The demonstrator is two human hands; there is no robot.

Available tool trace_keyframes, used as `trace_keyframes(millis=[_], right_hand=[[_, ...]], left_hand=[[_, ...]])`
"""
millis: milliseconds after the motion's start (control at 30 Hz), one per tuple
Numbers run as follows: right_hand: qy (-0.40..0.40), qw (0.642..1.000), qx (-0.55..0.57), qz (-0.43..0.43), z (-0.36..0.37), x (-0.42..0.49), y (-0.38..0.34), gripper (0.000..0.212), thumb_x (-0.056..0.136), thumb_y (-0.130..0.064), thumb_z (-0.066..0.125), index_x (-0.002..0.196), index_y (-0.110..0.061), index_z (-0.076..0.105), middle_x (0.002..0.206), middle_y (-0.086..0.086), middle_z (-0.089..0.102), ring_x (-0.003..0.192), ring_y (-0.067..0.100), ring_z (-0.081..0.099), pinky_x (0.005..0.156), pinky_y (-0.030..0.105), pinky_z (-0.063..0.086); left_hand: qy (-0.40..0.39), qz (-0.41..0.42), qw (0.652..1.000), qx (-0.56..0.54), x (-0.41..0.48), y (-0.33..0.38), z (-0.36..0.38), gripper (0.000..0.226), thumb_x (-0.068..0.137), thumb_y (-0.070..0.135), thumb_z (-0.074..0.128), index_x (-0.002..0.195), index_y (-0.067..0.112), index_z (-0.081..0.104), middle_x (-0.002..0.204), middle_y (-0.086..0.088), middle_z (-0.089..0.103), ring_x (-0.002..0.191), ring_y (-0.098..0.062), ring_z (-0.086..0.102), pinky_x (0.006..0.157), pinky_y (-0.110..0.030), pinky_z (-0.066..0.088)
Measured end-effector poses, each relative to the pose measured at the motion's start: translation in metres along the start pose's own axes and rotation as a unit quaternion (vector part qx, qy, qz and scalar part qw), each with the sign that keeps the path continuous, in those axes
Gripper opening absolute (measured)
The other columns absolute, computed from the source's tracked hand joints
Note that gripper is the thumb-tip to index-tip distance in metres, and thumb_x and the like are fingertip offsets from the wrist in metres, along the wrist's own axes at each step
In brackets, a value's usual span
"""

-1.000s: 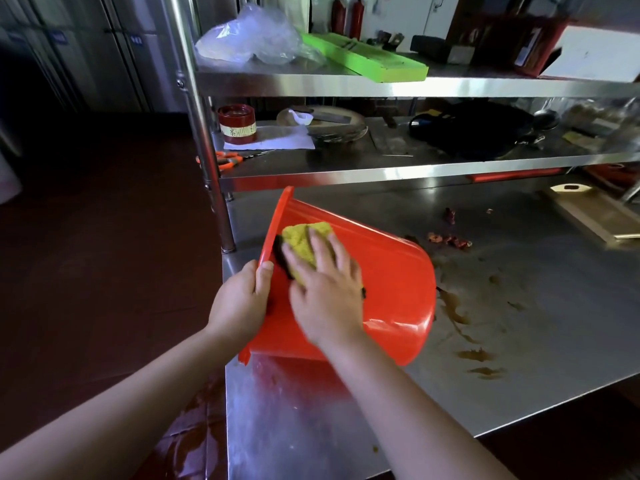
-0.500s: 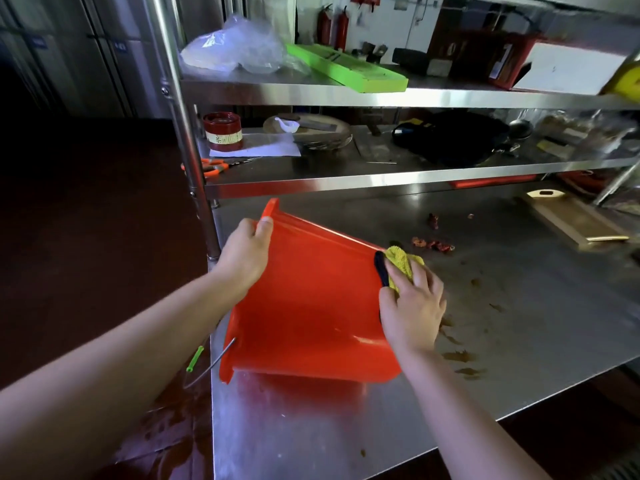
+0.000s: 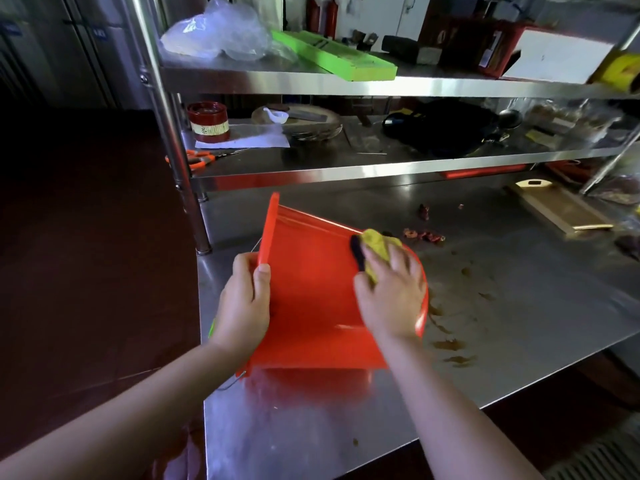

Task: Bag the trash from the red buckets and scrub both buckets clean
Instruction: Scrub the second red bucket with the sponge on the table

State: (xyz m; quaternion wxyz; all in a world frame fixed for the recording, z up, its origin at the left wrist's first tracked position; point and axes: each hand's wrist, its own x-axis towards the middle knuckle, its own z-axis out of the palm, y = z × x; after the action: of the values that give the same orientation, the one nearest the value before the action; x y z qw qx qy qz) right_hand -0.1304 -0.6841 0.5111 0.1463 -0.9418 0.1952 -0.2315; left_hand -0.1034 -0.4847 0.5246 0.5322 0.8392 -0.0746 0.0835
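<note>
One red bucket (image 3: pixel 311 292) lies on its side on the steel table (image 3: pixel 519 341), its mouth turned left and its bottom to the right. My left hand (image 3: pixel 244 306) grips the bucket's rim, thumb over the edge. A yellow sponge with a dark scouring side (image 3: pixel 375 249) lies on the outer wall near the bucket's bottom. My right hand (image 3: pixel 393 296) presses it there, fingers spread over it. The bucket's wire handle (image 3: pixel 232 382) hangs off the table's left edge. No second bucket is in view.
Brown stains (image 3: pixel 453 344) and red scraps (image 3: pixel 424 235) lie on the table right of the bucket. A wooden board (image 3: pixel 561 211) sits at the back right. Above hang two steel shelves with scissors (image 3: pixel 194 157), a red tin (image 3: pixel 207 121), plates, a green tray (image 3: pixel 332 55), a plastic bag (image 3: pixel 221 32).
My right hand swept the sponge from near the rim across the wall to the bottom end. My left hand shifted its grip lower on the rim, and the bucket turned slightly.
</note>
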Motion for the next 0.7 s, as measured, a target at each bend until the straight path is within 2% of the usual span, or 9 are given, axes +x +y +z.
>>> trace_keyframes(millis=[100, 167, 233, 367, 467, 533, 633, 700], right_hand=[[-0.039, 0.986, 0.033, 0.159, -0.010, 0.017, 0.034, 0.045, 0.089, -0.031, 0.044, 0.133, -0.037, 0.052, 0.151, -0.002, 0.033, 0.133, 0.026, 0.025, 0.105, 0.046, 0.025], [-0.048, 0.984, 0.026, 0.172, -0.010, 0.019, 0.029, 0.045, 0.091, -0.031, 0.044, 0.135, -0.037, 0.049, 0.153, -0.003, 0.029, 0.134, 0.027, 0.022, 0.106, 0.046, 0.023], [-0.043, 0.993, 0.008, 0.107, -0.003, 0.016, 0.002, 0.046, 0.090, -0.036, 0.039, 0.135, -0.039, 0.048, 0.152, -0.004, 0.030, 0.134, 0.028, 0.021, 0.103, 0.045, 0.025], [-0.030, 0.992, 0.025, -0.119, 0.012, -0.001, -0.077, 0.049, 0.082, -0.039, 0.039, 0.128, -0.039, 0.055, 0.144, -0.001, 0.042, 0.133, 0.030, 0.030, 0.097, 0.046, 0.034], [-0.048, 0.981, 0.032, -0.186, 0.014, 0.001, -0.091, 0.046, 0.084, -0.035, 0.044, 0.128, -0.038, 0.056, 0.146, -0.001, 0.041, 0.135, 0.029, 0.029, 0.101, 0.044, 0.032], [-0.055, 0.985, 0.029, -0.159, 0.012, 0.014, -0.070, 0.045, 0.086, -0.038, 0.045, 0.130, -0.043, 0.052, 0.147, -0.005, 0.039, 0.135, 0.025, 0.027, 0.103, 0.042, 0.030], [-0.059, 0.998, 0.016, -0.010, 0.003, 0.033, -0.011, 0.043, 0.090, -0.038, 0.042, 0.132, -0.045, 0.049, 0.149, -0.008, 0.035, 0.135, 0.023, 0.025, 0.106, 0.043, 0.027], [-0.055, 0.997, 0.018, 0.058, -0.005, 0.035, 0.021, 0.043, 0.091, -0.034, 0.042, 0.133, -0.042, 0.051, 0.150, -0.007, 0.035, 0.135, 0.023, 0.024, 0.106, 0.044, 0.026]], left_hand=[[0.006, 0.016, 1.000, 0.004, -0.005, -0.005, 0.002, 0.015, 0.100, 0.030, 0.031, 0.105, 0.023, 0.044, 0.064, 0.006, 0.049, 0.056, -0.011, 0.047, 0.051, -0.031, 0.032], [0.005, 0.029, 1.000, 0.012, -0.008, -0.009, 0.004, 0.021, 0.097, 0.036, 0.029, 0.108, 0.024, 0.042, 0.067, 0.007, 0.050, 0.058, -0.011, 0.048, 0.053, -0.032, 0.034], [0.009, 0.032, 0.999, 0.023, -0.012, -0.014, 0.006, 0.031, 0.091, 0.042, 0.027, 0.110, 0.022, 0.042, 0.069, 0.007, 0.051, 0.062, -0.014, 0.050, 0.057, -0.035, 0.039], [0.019, 0.054, 0.998, 0.031, -0.009, -0.019, 0.009, 0.042, 0.089, 0.046, 0.025, 0.112, 0.016, 0.044, 0.078, 0.001, 0.054, 0.069, -0.026, 0.052, 0.061, -0.039, 0.040], [0.013, 0.056, 0.998, 0.030, -0.002, -0.015, 0.009, 0.039, 0.090, 0.041, 0.027, 0.113, 0.015, 0.044, 0.087, 0.001, 0.055, 0.077, -0.024, 0.054, 0.064, -0.038, 0.041], [0.008, 0.050, 0.998, 0.033, -0.003, -0.014, 0.009, 0.039, 0.090, 0.043, 0.026, 0.113, 0.016, 0.043, 0.079, 0.006, 0.052, 0.072, -0.022, 0.052, 0.063, -0.037, 0.040], [-0.013, 0.037, 0.999, 0.015, -0.011, -0.017, 0.007, 0.035, 0.089, 0.045, 0.027, 0.109, 0.021, 0.041, 0.075, 0.006, 0.051, 0.066, -0.018, 0.051, 0.061, -0.038, 0.041], [-0.042, 0.008, 0.999, -0.030, -0.011, -0.014, 0.001, 0.026, 0.085, 0.039, 0.032, 0.100, 0.021, 0.043, 0.071, 0.004, 0.051, 0.061, -0.016, 0.047, 0.058, -0.035, 0.038]])
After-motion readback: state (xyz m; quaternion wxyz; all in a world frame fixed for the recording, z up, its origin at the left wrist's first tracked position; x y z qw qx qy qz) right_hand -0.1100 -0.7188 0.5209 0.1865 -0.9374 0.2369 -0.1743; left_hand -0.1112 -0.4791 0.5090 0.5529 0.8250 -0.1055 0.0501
